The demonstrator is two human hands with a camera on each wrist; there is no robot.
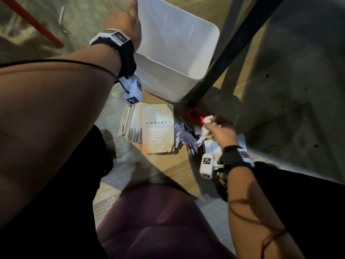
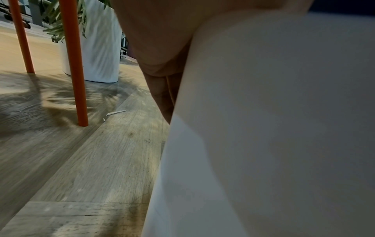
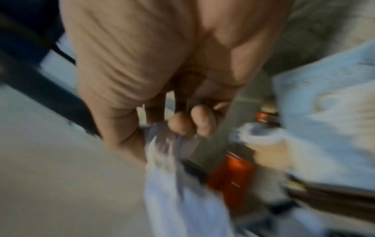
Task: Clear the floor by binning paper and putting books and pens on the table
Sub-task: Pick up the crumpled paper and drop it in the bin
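Note:
My left hand (image 1: pixel 128 19) grips the left wall of the white bin (image 1: pixel 177 53), which tilts its mouth toward me. In the left wrist view my palm lies against the bin (image 2: pixel 263 128). Low on the right, my right hand (image 1: pixel 210 125) pinches a crumpled white paper (image 1: pixel 205 128) just above the floor. The blurred right wrist view shows my fingertips (image 3: pixel 188 126) closed on the paper (image 3: pixel 172 168). An "ANXIETY" book (image 1: pixel 158 128) lies on the floor over a second book (image 1: pixel 135 126). Another paper ball (image 1: pixel 182 134), a black pen (image 1: pixel 186 127) and a clear pen (image 1: pixel 127 120) lie nearby.
A black table leg (image 1: pixel 224 53) slants down beside the bin. An orange object (image 1: pixel 195 114) lies at the leg's foot, and a pale book (image 1: pixel 241 140) lies under my right wrist. Orange legs (image 2: pixel 75 64), a white planter (image 2: pixel 101 48) and a paper scrap (image 2: pixel 115 113) stand to the left.

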